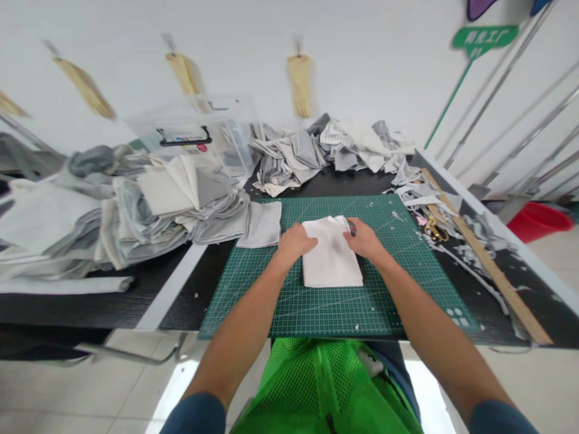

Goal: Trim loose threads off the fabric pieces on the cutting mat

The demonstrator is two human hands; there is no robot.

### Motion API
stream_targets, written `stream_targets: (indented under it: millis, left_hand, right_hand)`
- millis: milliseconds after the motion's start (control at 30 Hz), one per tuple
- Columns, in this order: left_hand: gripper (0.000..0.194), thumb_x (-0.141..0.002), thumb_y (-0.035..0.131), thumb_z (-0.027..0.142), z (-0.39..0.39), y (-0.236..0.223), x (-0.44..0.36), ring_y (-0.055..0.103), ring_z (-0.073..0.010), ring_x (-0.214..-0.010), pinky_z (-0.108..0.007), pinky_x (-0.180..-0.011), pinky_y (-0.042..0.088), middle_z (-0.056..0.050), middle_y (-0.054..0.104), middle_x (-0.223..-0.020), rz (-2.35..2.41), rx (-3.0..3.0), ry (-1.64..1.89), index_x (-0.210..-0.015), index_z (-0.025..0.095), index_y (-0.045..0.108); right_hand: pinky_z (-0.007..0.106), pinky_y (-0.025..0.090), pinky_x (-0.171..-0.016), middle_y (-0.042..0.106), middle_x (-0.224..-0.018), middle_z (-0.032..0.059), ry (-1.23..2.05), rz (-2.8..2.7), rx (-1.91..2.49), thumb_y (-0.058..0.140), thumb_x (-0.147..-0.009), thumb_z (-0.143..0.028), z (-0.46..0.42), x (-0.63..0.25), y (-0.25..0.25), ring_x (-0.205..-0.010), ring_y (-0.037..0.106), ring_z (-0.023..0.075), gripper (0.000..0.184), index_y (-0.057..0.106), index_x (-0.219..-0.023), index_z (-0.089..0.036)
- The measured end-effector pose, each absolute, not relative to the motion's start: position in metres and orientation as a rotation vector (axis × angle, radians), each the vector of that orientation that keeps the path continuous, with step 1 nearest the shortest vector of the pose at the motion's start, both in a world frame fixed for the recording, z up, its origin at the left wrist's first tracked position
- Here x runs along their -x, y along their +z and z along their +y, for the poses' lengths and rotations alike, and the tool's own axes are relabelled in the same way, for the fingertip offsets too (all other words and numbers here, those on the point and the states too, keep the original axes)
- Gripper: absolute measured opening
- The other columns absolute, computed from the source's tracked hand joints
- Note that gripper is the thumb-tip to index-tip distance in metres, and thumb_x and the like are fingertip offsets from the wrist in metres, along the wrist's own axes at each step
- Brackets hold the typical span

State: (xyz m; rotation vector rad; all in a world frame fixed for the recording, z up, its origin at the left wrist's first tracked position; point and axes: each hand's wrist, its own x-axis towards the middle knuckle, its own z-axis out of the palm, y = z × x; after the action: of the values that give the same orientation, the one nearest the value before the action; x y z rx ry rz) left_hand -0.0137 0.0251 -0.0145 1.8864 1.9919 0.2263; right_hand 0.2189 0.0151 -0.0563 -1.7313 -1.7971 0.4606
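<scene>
A folded white cloth [332, 259] lies on the green cutting mat [289, 313] in front of me. My left hand [296, 241] is closed on its upper left edge, with the thumb on top. At its upper right edge, my right hand [362, 238] grips the cloth, thumb over the fabric and the other fingers partly hidden. By the right fingers shows a small dark object [352, 228] whose kind I cannot make out. The cloth's top edge looks slightly uneven, with a small peak. Left of the mat's middle, a pale grey folded cloth [260, 224] overlaps the mat.
Big piles of grey and white cloth [176, 187] cover the left side, before a clear plastic box [235, 141]. More cloth [294, 154] is heaped at the back. Gold-handled scissors [435, 230], fabric scraps [482, 232] and a wooden ruler [493, 265] lie on the right.
</scene>
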Motion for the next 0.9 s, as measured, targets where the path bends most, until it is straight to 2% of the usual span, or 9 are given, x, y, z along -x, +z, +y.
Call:
stream_targets:
  millis: [67, 167, 267, 367, 500, 567, 667, 800, 900]
  left_hand:
    - [0.059, -0.075, 0.071, 0.037, 0.022, -0.011, 0.014, 0.068, -0.0349, -0.116, -0.036, -0.088, 0.053, -0.024, 0.070, -0.123, 1.943, -1.913, 0.206, -0.125, 0.011, 0.057]
    - [0.052, -0.076, 0.064, 0.016, 0.021, -0.007, 0.015, 0.070, -0.0282, -0.108, -0.033, -0.085, 0.052, -0.019, 0.071, -0.117, 1.823, -1.980, 0.345, -0.127, 0.012, 0.051]
    - [0.047, -0.075, 0.056, 0.004, 0.022, -0.005, 0.018, 0.068, -0.0235, -0.103, -0.032, -0.087, 0.051, -0.013, 0.069, -0.113, 1.814, -2.030, 0.565, -0.120, 0.017, 0.054]
    - [0.035, -0.077, 0.052, 0.000, 0.028, -0.004, 0.027, 0.065, -0.0232, -0.103, -0.033, -0.089, 0.051, -0.012, 0.066, -0.108, 1.878, -2.070, 0.653, -0.105, 0.018, 0.062]
    - [0.029, -0.084, 0.046, 0.002, 0.043, -0.003, 0.060, 0.065, -0.0219, -0.097, -0.033, -0.091, 0.051, -0.016, 0.064, -0.109, 2.032, -2.055, 0.648, -0.095, 0.014, 0.070]
    - [0.031, -0.084, 0.046, 0.002, 0.052, -0.002, 0.084, 0.063, -0.0233, -0.106, -0.034, -0.097, 0.050, -0.016, 0.065, -0.108, 2.096, -2.090, 0.658, -0.097, 0.011, 0.072]
    - [0.033, -0.084, 0.047, 0.006, 0.060, -0.003, 0.116, 0.057, -0.0281, -0.123, -0.039, -0.107, 0.045, -0.020, 0.064, -0.122, 2.175, -2.171, 0.649, -0.103, 0.009, 0.074]
    - [0.036, -0.090, 0.051, 0.023, 0.061, -0.016, 0.132, 0.046, -0.0399, -0.135, -0.054, -0.109, 0.040, -0.017, 0.049, -0.151, 2.307, -2.157, 0.552, -0.117, 0.016, 0.074]
    - [0.043, -0.093, 0.052, 0.037, 0.056, -0.031, 0.123, 0.041, -0.0385, -0.141, -0.055, -0.112, 0.037, -0.011, 0.051, -0.152, 2.099, -2.252, 0.428, -0.131, 0.025, 0.067]
  right_hand:
    - [0.037, 0.052, -0.089, 0.072, -0.106, 0.0123, 0.470, -1.750, 1.721, 0.064, -0.086, -0.025, 0.014, -0.211, -0.057, -0.092, 0.068, 0.0246, 0.055, 0.056, -0.140, -0.014]
    - [0.037, 0.051, -0.087, 0.072, -0.101, 0.0104, 0.478, -1.682, 1.693, 0.061, -0.087, -0.027, 0.013, -0.200, -0.057, -0.088, 0.067, 0.0241, 0.055, 0.054, -0.141, -0.015]
    - [0.037, 0.050, -0.086, 0.072, -0.100, 0.0098, 0.494, -1.632, 1.681, 0.060, -0.088, -0.028, 0.017, -0.189, -0.056, -0.088, 0.067, 0.0237, 0.049, 0.055, -0.135, -0.016]
    - [0.035, 0.049, -0.084, 0.072, -0.100, 0.0094, 0.509, -1.593, 1.687, 0.060, -0.088, -0.027, 0.028, -0.171, -0.055, -0.086, 0.067, 0.0230, 0.039, 0.055, -0.125, -0.017]
    - [0.032, 0.048, -0.079, 0.071, -0.095, 0.0080, 0.557, -1.622, 1.629, 0.060, -0.088, -0.027, 0.051, -0.127, -0.050, -0.083, 0.065, 0.0211, 0.027, 0.056, -0.113, -0.018]
    - [0.032, 0.048, -0.080, 0.071, -0.095, 0.0075, 0.586, -1.657, 1.579, 0.058, -0.090, -0.029, 0.065, -0.098, -0.046, -0.084, 0.065, 0.0205, 0.022, 0.057, -0.110, -0.019]
    - [0.033, 0.049, -0.087, 0.072, -0.103, 0.0099, 0.628, -1.701, 1.558, 0.053, -0.094, -0.031, 0.083, -0.059, -0.041, -0.094, 0.066, 0.0224, 0.023, 0.060, -0.112, -0.018]
    - [0.033, 0.049, -0.088, 0.073, -0.106, 0.0131, 0.688, -1.770, 1.554, 0.058, -0.090, -0.026, 0.093, -0.036, -0.043, -0.097, 0.067, 0.0249, 0.021, 0.068, -0.106, -0.017]
    - [0.032, 0.049, -0.088, 0.074, -0.099, 0.0132, 0.709, -1.801, 1.566, 0.059, -0.088, -0.024, 0.092, -0.041, -0.049, -0.097, 0.067, 0.0253, 0.018, 0.072, -0.097, -0.016]
